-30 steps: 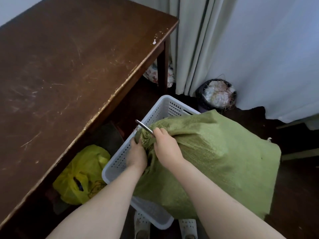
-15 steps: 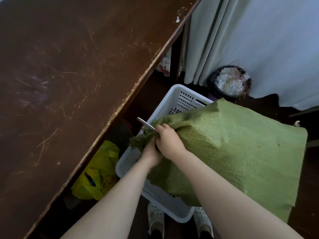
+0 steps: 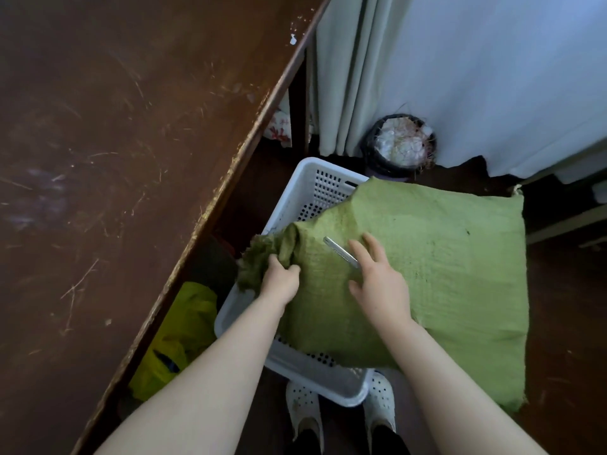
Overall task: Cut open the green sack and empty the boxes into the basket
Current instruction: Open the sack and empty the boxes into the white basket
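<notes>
Beside a scratched table (image 3: 131, 159), the green sack (image 3: 427, 274) lies across the white basket (image 3: 315, 185), unemptied. Left hand (image 3: 279, 280) clutches its frayed mouth; right hand (image 3: 381, 284), fingers loose, holds a blade (image 3: 340, 252). No boxes show.

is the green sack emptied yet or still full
Still full: the green sack bulges, lying across the white basket. No boxes show. The left hand grips its frayed end.
</notes>
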